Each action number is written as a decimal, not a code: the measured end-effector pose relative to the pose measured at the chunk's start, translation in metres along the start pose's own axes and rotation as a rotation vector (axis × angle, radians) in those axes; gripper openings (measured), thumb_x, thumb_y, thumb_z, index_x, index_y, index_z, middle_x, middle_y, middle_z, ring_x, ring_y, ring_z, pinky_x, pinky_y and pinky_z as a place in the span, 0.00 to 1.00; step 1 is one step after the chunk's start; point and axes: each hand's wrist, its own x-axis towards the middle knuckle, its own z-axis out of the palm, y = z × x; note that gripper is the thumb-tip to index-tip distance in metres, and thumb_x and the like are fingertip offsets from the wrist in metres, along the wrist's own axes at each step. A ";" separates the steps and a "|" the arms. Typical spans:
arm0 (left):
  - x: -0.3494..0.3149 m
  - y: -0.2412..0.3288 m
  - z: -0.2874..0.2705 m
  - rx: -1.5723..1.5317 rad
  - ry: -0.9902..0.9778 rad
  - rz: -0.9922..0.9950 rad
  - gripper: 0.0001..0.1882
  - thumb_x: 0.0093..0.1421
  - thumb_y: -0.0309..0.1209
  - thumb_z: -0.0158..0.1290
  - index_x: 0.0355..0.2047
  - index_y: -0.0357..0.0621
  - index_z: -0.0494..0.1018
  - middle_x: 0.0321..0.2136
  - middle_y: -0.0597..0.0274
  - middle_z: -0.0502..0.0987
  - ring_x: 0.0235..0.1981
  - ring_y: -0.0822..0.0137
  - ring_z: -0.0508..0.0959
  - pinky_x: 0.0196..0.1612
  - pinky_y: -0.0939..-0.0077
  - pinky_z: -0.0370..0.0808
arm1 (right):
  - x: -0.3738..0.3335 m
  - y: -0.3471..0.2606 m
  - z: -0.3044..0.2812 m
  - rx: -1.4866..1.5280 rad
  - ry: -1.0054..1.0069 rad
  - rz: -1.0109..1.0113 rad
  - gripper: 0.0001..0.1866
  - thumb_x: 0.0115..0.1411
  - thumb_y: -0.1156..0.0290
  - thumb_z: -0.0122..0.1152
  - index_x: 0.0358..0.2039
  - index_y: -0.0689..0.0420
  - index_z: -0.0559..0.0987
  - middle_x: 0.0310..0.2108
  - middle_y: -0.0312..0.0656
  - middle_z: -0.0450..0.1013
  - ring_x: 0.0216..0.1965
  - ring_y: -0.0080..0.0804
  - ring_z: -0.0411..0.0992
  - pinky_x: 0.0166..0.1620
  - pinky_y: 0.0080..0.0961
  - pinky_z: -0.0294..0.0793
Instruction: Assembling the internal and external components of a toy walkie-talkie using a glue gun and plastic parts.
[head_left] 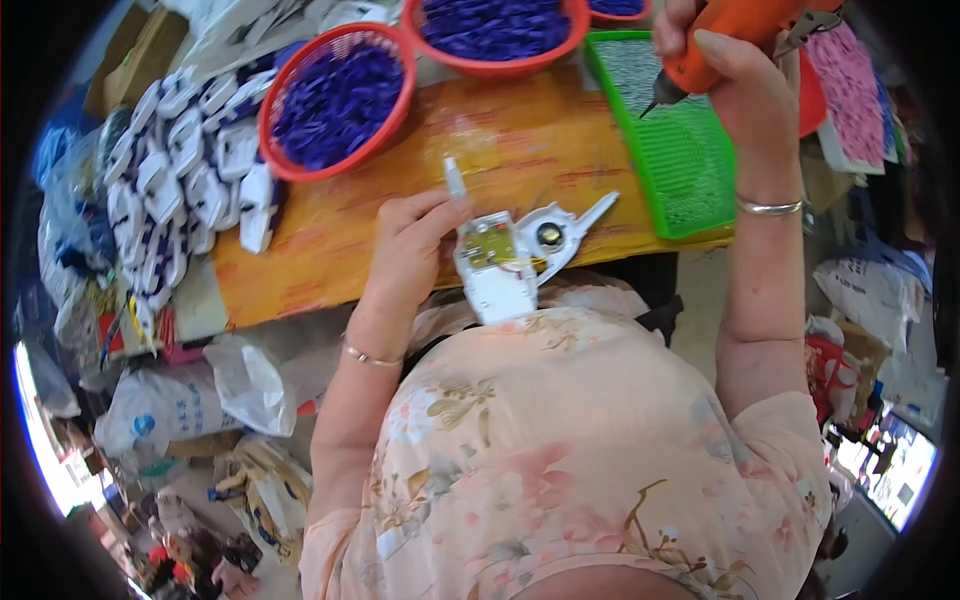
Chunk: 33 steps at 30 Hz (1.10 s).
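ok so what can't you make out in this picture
All in the head view:
- Upper part of the orange power tool: cut off by the upper edge.
- Part of the white casing: hidden by the left hand.
- Fine details on the circuit board: too small.
- Single silvery bits in the green tray: too small to tell apart.
- Rest of the smallest red basket: cut off by the upper edge.

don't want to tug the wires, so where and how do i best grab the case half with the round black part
Probably the narrow prong of the case half, pinched from the right: it juts forward and right, away from the wires and board, and nothing covers it.
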 end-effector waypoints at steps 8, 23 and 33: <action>0.010 -0.016 -0.017 -0.163 0.014 -0.054 0.10 0.58 0.25 0.50 0.34 0.27 0.75 0.29 0.55 0.79 0.30 0.69 0.77 0.36 0.76 0.74 | 0.033 0.045 -0.071 0.095 -0.717 -0.709 0.21 0.50 0.72 0.62 0.46 0.63 0.72 0.38 0.44 0.74 0.41 0.32 0.73 0.46 0.30 0.73; 0.009 -0.009 -0.001 -0.123 0.046 -0.004 0.09 0.59 0.28 0.52 0.27 0.34 0.75 0.22 0.64 0.76 0.19 0.75 0.74 0.22 0.83 0.70 | -0.040 0.027 -0.087 -0.470 0.354 -0.130 0.07 0.52 0.79 0.63 0.23 0.61 0.72 0.17 0.34 0.68 0.18 0.22 0.68 0.24 0.20 0.69; 0.010 -0.015 -0.004 -0.181 0.053 0.032 0.08 0.59 0.26 0.53 0.29 0.32 0.76 0.22 0.63 0.76 0.22 0.74 0.74 0.26 0.82 0.71 | -0.047 0.036 -0.092 -0.423 0.374 -0.165 0.07 0.52 0.78 0.62 0.23 0.61 0.72 0.17 0.36 0.69 0.18 0.24 0.70 0.24 0.22 0.70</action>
